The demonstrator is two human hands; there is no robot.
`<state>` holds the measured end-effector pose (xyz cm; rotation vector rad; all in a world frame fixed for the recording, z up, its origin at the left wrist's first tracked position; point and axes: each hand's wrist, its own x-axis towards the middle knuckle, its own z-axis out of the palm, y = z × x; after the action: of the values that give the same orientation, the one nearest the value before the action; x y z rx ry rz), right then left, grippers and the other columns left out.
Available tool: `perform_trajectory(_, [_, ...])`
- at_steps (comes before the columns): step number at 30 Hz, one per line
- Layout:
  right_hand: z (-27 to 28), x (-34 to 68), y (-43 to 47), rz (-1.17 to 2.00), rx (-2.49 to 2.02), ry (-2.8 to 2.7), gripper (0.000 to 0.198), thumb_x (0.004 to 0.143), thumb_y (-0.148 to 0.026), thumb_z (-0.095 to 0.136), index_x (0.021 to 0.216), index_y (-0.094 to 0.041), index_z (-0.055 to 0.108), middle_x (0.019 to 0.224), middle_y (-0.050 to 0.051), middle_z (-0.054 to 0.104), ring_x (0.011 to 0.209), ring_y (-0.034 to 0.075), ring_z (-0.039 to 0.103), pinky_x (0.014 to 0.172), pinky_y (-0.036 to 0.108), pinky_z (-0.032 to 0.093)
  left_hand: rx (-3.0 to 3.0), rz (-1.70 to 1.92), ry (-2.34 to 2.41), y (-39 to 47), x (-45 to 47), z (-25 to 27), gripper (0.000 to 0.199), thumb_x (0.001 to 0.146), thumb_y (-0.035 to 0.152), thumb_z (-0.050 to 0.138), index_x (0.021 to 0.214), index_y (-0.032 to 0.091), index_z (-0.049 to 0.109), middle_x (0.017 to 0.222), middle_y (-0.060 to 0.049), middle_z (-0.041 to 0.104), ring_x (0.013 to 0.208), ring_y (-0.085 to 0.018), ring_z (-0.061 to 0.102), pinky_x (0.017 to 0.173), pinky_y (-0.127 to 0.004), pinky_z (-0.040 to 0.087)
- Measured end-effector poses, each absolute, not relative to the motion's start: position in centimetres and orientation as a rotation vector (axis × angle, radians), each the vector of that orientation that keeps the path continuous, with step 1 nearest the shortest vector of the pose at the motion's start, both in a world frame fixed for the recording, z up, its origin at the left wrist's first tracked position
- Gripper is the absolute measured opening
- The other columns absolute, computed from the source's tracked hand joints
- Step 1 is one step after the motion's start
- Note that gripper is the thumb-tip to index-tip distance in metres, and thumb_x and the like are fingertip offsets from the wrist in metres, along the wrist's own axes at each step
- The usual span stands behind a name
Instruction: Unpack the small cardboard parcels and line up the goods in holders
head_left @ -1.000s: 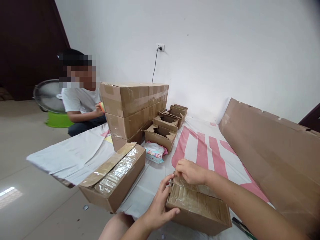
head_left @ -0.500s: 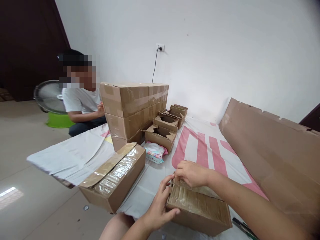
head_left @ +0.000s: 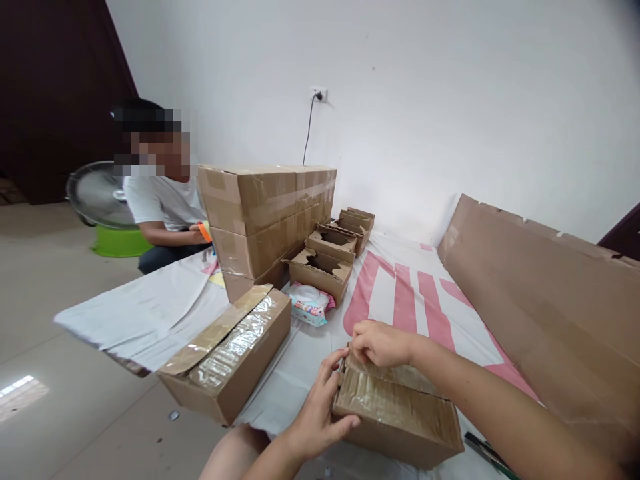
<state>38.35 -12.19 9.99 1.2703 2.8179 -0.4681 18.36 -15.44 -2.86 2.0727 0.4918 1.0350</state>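
Observation:
A brown cardboard box (head_left: 400, 440) lies on the cloth right in front of me, clear tape over its closed top flaps. My left hand (head_left: 323, 407) steadies its left end, thumb on the near side and fingers round the far corner. At the far left corner of the top, my right hand (head_left: 377, 343) presses down with curled, pinched fingertips; what lies between them is hidden. Partly covered by my right forearm, a dark, thin tool (head_left: 487, 455) rests beside the box. To my left sits another taped box (head_left: 250, 360), one flap edge slightly raised.
Stacked sealed boxes (head_left: 270, 200) stand behind the left box. Open boxes (head_left: 320, 270) line up beside them, with a wipes packet (head_left: 309, 303) in front. A large cardboard sheet (head_left: 540, 307) leans at right. Across the table sits a person (head_left: 165, 207) near a fan (head_left: 100, 193).
My right fingers have shifted slightly and curled more at the box corner; my left hand stays put. The person across now shows an orange item in hand.

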Motion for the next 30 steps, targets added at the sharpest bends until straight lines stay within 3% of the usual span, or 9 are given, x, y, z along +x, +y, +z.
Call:
perform_trajectory(6, [10.4,38.8,-12.9,-0.439,1.31,2.848,0.028,0.078,-0.001,0.05,0.093,-0.018,0.065,0.088,0.002,0.059,0.075,0.012,0.054,0.064,0.022,0.038,2.071,1.039,0.487,-15.4,18.5,-3.0,0.052,0.083,0.062,0.056,0.112,0.019,0.054,0.148,-0.017,0.028,0.136,-0.035,0.033,0.109,-0.047,0.035])
perform_trajectory(13, [10.3,38.5,-13.2,-0.316,1.25,2.839,0.015,0.07,-0.004,0.059,0.069,-0.017,0.064,0.078,0.001,0.058,0.067,0.011,0.052,0.06,0.022,0.036,2.072,1.029,0.515,-15.5,18.4,-2.9,0.052,0.082,0.064,0.055,0.108,0.018,0.053,0.148,-0.017,0.028,0.136,-0.035,0.033,0.108,-0.047,0.036])
perform_trajectory(18, [10.7,38.6,-13.8,-0.145,1.194,2.889,0.022,0.085,-0.011,0.052,0.098,-0.021,0.066,0.087,0.002,0.064,0.08,0.014,0.057,0.067,0.025,0.038,2.073,1.03,0.509,-15.5,18.4,-2.8,0.053,0.082,0.062,0.057,0.111,0.019,0.054,0.148,-0.017,0.029,0.135,-0.035,0.034,0.108,-0.047,0.037])
perform_trajectory(21, [11.0,38.3,-14.4,0.007,1.128,2.873,0.013,0.086,-0.016,0.055,0.091,-0.019,0.067,0.081,0.003,0.066,0.077,0.017,0.057,0.068,0.029,0.037,2.064,1.034,0.507,-15.5,18.4,-2.7,0.056,0.082,0.062,0.057,0.117,0.019,0.054,0.148,-0.017,0.029,0.136,-0.035,0.034,0.108,-0.047,0.036])
perform_trajectory(25, [11.2,37.1,-15.1,0.235,1.022,2.837,0.017,0.089,-0.011,0.049,0.086,-0.013,0.066,0.078,0.008,0.068,0.072,0.019,0.056,0.065,0.033,0.034,2.064,1.06,0.487,-15.5,18.4,-2.8,0.062,0.082,0.064,0.055,0.124,0.019,0.052,0.148,-0.017,0.029,0.136,-0.036,0.034,0.109,-0.048,0.035])
perform_trajectory(30, [10.7,36.2,-15.2,0.502,0.797,2.802,0.011,0.088,-0.013,0.053,0.089,-0.014,0.064,0.08,0.006,0.067,0.072,0.019,0.054,0.061,0.033,0.032,2.079,1.079,0.496,-15.6,18.4,-3.0,0.065,0.079,0.066,0.057,0.125,0.02,0.051,0.146,-0.017,0.031,0.136,-0.035,0.035,0.11,-0.048,0.034])
